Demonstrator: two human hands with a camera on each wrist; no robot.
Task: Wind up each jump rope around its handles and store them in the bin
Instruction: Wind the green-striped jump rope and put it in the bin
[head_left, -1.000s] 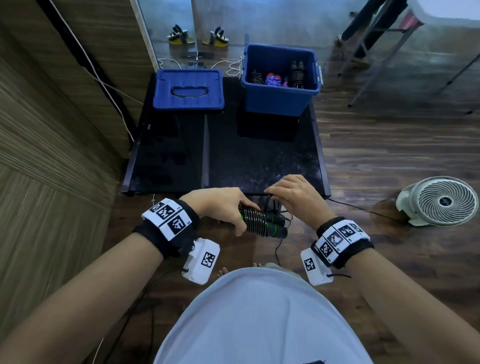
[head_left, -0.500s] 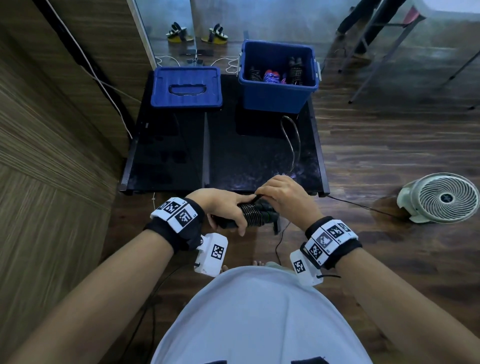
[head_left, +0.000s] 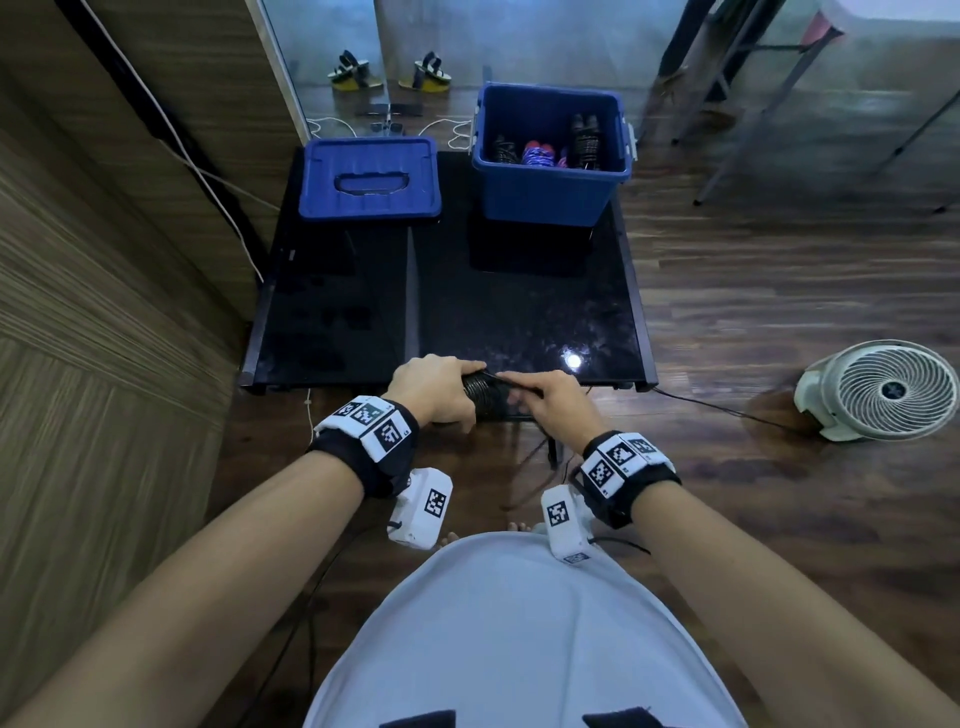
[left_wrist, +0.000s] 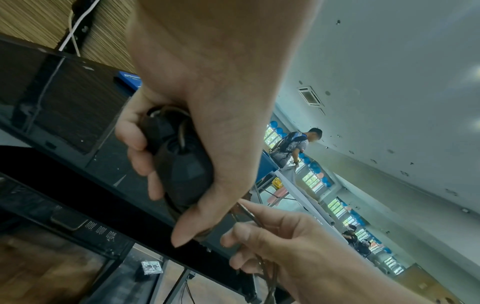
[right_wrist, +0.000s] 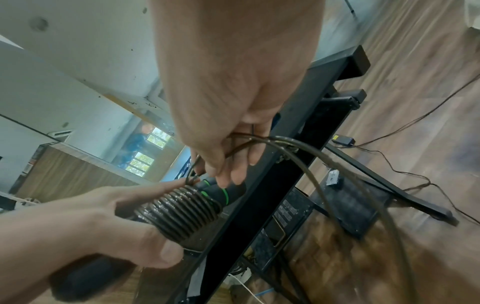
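My left hand (head_left: 436, 392) grips a pair of black jump rope handles (right_wrist: 182, 214) held side by side, green rings near one end, with many turns of dark rope coiled around them. The handle butts (left_wrist: 182, 164) show inside its curled fingers. My right hand (head_left: 545, 400) pinches the loose dark rope (right_wrist: 306, 148) right beside the coil; the rest of the rope arcs down out of sight. Both hands hover at the near edge of the black table (head_left: 519, 322). The open blue bin (head_left: 545, 182) at the table's far right holds several wound ropes (head_left: 540, 153).
The blue bin lid (head_left: 370, 179) lies flat at the table's far left. A white floor fan (head_left: 883, 389) stands on the wood floor to the right. A wood-panelled wall runs along the left. Cables trail on the floor under the table.
My right hand swept the rope out over the table and back around the handles, adding a turn to the coil. The loop seen lying on the table half a second ago is gone.
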